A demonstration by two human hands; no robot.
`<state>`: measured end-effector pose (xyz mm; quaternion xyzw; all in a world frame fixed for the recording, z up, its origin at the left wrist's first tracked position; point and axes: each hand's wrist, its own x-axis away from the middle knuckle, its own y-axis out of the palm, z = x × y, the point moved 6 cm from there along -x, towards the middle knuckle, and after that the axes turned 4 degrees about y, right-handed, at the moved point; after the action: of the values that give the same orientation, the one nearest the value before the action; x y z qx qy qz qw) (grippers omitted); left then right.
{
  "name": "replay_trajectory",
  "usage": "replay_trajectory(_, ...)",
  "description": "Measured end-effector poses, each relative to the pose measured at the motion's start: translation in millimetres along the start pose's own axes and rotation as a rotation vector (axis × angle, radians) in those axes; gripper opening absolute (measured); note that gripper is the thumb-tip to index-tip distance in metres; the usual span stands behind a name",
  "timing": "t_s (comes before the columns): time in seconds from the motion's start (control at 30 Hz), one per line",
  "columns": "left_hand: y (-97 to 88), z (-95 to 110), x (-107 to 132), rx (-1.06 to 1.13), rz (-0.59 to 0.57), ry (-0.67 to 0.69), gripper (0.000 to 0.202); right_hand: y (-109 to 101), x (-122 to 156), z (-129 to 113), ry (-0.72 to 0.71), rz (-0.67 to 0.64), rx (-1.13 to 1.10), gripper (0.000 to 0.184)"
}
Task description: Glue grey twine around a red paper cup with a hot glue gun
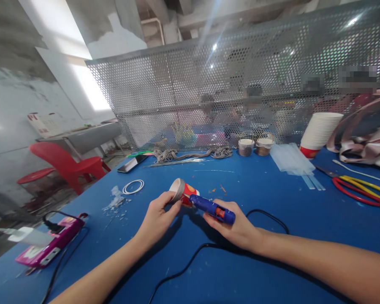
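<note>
My left hand (162,213) grips a red paper cup (187,192) that lies tilted on its side in the air, its open mouth turned to the upper left. Grey cord is wrapped round the cup near the rim. In my right hand (234,223) is a blue glue gun (210,208), its tip pointing left and close against the cup's side; whether it touches, I cannot tell. A black cable (193,257) runs over the table below my hands. White rings (133,187) and pale glue scraps (116,199) lie to the left.
A purple power strip (52,242) sits at the left edge of the blue table (240,274). Grey cord bundles (167,156), a phone (131,164), two wrapped cups (246,147), glue sticks (293,160), stacked paper cups (320,133) and scissors (361,190) lie farther back. Behind stands a perforated metal screen (152,88).
</note>
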<state>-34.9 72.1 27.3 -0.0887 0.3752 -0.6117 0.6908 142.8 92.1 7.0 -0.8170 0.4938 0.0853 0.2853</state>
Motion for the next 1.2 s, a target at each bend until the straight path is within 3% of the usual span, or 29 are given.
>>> replay_trajectory(0.23,-0.8,3,0,-0.051,0.017,0.011,0.021,3,1,-1,-0.049,-0.017,0.036,0.02)
replay_trajectory(0.43,-0.2,2,0,-0.055,0.013,0.011,0.022,-2,0,4,-0.009,0.054,0.042,0.025)
replay_trajectory(0.6,-1.0,3,0,-0.063,0.01,0.01,0.02,2,1,-2,-0.07,-0.015,0.052,0.02)
replay_trajectory(0.83,-2.1,5,1,-0.027,0.016,-0.026,0.021,-4,-1,9,0.055,0.066,0.015,0.024)
replay_trajectory(1.2,-4.0,5,-1,-0.018,0.009,-0.029,0.023,-4,-3,12,0.157,0.032,-0.149,0.021)
